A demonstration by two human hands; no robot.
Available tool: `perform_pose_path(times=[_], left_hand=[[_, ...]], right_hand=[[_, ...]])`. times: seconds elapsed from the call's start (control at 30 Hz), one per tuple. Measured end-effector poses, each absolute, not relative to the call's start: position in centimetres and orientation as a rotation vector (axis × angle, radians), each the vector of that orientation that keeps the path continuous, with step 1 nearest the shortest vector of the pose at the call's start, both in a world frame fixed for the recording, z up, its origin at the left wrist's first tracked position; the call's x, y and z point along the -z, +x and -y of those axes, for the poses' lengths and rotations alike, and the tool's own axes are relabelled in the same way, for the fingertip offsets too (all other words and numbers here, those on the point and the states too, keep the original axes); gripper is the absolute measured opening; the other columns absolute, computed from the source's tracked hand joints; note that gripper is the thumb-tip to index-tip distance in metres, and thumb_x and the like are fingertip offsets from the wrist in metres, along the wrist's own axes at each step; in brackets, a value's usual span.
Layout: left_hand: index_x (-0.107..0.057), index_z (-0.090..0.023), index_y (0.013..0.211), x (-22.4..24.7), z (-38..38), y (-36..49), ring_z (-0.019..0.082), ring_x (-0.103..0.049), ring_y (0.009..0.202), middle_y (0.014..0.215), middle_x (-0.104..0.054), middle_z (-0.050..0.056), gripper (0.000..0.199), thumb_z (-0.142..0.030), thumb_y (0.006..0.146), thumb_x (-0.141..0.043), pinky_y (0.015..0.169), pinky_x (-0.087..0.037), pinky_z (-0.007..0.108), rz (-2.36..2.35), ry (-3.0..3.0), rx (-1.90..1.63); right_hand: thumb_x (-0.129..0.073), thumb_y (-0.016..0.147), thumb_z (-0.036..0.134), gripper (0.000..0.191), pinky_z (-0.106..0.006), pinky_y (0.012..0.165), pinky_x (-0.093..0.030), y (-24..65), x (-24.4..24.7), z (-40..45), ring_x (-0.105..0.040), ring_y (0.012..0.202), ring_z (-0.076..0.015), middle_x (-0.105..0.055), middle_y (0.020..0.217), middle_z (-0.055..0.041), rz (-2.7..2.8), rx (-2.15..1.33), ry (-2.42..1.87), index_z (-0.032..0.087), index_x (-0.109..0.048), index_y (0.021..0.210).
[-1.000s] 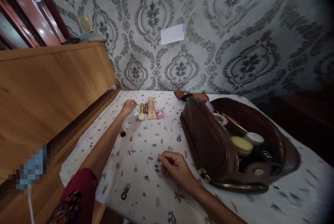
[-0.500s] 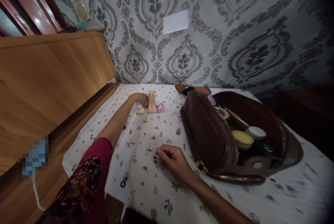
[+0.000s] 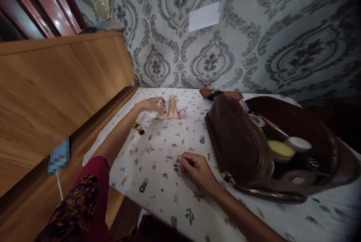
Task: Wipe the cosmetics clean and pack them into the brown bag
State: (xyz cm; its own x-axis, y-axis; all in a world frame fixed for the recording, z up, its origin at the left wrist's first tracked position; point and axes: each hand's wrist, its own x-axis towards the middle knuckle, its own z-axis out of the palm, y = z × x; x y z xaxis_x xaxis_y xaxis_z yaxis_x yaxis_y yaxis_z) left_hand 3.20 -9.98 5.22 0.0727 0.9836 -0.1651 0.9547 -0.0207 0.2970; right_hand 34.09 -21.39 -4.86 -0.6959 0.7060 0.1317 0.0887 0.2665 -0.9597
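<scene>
My left hand [image 3: 154, 104] reaches to the far part of the cloth, its fingers closed around a small clear bottle [image 3: 161, 112]. Just right of it a peach tube [image 3: 172, 108] stands on its wide end or lies on the cloth; I cannot tell which. A small pink item [image 3: 182, 112] is beside the tube. My right hand [image 3: 194, 167] rests near the middle with its fingers curled together; what they hold, if anything, is hidden. A black and gold tube [image 3: 139, 128] lies near my left forearm.
An open brown bag [image 3: 234, 140] with jars and other items stands at the right. Behind it lies a brown strap-like item [image 3: 221, 94]. A wooden headboard [image 3: 84, 73] runs along the left, and a patterned wall rises at the back.
The view has shifted, so things appear farther right. My left forearm now sits farther left, and the black and gold tube shows beside it. My right hand keeps its pose.
</scene>
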Motion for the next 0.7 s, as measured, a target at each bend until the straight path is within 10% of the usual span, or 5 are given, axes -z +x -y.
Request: perform_pose_path(times=[0.47, 0.7], left_hand=[[-0.040, -0.029, 0.141, -1.3, 18.6, 6.5, 0.027, -0.062, 0.111, 0.126, -0.064, 0.005, 0.079, -0.055, 0.072, -0.070, 0.088, -0.048, 0.030, -2.038, 1.943, -0.120], [-0.053, -0.020, 0.126, -1.2, 23.8, 4.1, 0.032, -0.061, 0.113, 0.121, -0.067, 0.015, 0.048, -0.051, 0.092, -0.043, 0.088, -0.047, 0.038, -2.503, 1.627, -0.165]], right_hand=[[-0.046, 0.089, 0.044, 0.042, -0.026, 0.057, -0.035, 34.0, 5.2, 21.3, -0.045, 0.055, -0.0128, -0.056, 0.054, -0.0008, 2.024, -1.437, -0.712, 0.019, -0.054, 0.055], [-0.047, 0.088, 0.043, 0.041, -0.026, 0.056, -0.033, 34.1, 5.1, 21.5, -0.045, 0.055, -0.0126, -0.057, 0.055, -0.0016, 2.002, -1.471, -0.724, 0.019, -0.054, 0.055]])
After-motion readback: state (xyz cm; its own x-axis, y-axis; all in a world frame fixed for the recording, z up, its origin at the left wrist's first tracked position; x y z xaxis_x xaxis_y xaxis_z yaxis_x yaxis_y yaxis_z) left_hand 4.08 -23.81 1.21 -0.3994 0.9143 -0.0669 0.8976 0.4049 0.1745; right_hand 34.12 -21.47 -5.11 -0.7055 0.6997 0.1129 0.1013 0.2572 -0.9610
